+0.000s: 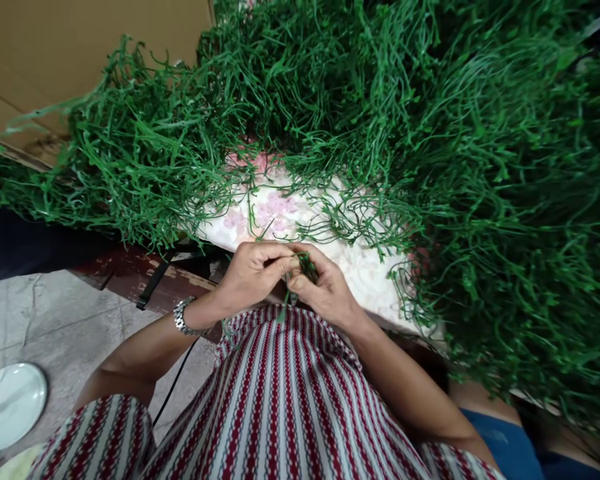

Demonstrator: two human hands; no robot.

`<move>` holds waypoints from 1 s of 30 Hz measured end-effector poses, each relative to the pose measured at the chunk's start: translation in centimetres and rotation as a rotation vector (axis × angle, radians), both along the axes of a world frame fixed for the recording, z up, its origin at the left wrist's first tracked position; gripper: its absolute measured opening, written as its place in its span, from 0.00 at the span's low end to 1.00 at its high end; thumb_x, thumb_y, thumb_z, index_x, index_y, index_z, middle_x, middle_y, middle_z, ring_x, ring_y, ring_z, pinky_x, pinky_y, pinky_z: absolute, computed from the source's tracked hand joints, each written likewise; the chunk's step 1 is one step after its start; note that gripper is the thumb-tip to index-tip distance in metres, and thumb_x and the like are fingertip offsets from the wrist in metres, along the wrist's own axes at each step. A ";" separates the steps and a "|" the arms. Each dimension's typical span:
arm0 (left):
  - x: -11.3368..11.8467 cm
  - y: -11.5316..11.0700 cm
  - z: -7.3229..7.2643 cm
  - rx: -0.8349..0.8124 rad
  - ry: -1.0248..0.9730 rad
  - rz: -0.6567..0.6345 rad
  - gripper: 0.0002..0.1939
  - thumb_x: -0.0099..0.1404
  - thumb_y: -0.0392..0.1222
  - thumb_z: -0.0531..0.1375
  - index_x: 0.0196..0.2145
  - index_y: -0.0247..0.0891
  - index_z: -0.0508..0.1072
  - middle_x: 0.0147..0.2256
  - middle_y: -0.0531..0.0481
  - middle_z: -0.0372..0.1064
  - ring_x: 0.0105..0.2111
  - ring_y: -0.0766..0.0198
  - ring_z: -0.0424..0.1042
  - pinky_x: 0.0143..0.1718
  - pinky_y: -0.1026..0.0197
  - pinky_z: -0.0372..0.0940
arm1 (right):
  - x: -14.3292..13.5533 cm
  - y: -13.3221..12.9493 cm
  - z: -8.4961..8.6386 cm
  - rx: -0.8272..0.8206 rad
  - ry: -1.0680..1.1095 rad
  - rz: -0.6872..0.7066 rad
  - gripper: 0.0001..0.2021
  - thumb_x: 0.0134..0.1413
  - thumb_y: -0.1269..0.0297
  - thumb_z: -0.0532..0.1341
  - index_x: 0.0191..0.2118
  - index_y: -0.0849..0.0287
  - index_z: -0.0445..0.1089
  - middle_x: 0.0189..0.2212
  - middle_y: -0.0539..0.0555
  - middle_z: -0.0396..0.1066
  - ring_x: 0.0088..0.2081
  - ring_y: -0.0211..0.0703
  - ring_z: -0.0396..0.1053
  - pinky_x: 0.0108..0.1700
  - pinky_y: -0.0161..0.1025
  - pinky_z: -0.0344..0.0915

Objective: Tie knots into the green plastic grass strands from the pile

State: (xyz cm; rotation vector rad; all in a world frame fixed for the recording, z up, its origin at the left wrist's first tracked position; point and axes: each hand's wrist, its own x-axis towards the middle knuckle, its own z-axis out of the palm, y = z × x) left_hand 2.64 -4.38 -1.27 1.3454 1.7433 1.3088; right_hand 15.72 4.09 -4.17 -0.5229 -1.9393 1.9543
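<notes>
My left hand [253, 272] and my right hand [325, 288] meet close to my chest, fingers pinched together on a small bunch of green plastic stems [307, 267]. One stem end hangs down between the hands over my striped shirt. A metal watch [184, 319] is on my left wrist. Just beyond the hands lies a floral cloth [280, 213] on the table, ringed by a huge heap of green plastic stems [430, 133].
The green heap covers the table's back and right side and spills over the wooden front edge [140, 280]. A cardboard box [55, 53] stands at the back left. On the concrete floor at lower left lies a white plate [10, 403]. A black cable [175, 380] hangs under my left arm.
</notes>
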 end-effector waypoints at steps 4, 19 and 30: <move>0.4 0.2 -0.4 0.057 -0.017 0.028 0.08 0.58 0.33 0.57 0.23 0.35 0.74 0.23 0.52 0.67 0.27 0.69 0.65 0.30 0.66 0.61 | -0.1 -0.4 -0.2 0.197 -0.033 -0.052 0.24 0.51 0.58 0.61 0.53 0.58 0.59 0.31 0.50 0.65 0.30 0.34 0.61 0.33 0.31 0.61; 0.8 0.1 -1.0 0.123 -0.733 0.115 0.07 0.55 0.39 0.62 0.23 0.35 0.72 0.27 0.52 0.65 0.22 0.73 0.61 0.19 0.68 0.55 | 0.0 -0.3 0.9 0.461 -0.002 0.054 0.10 0.59 0.67 0.51 0.32 0.63 0.67 0.25 0.50 0.67 0.26 0.32 0.62 0.31 0.29 0.57; -3.0 -3.5 3.0 0.013 -0.909 -0.135 0.10 0.59 0.43 0.57 0.22 0.37 0.67 0.12 0.58 0.47 0.12 0.75 0.46 0.14 0.67 0.45 | 3.3 1.3 1.7 0.465 0.143 0.370 0.12 0.60 0.66 0.50 0.27 0.63 0.64 0.22 0.51 0.61 0.27 0.34 0.59 0.31 0.33 0.57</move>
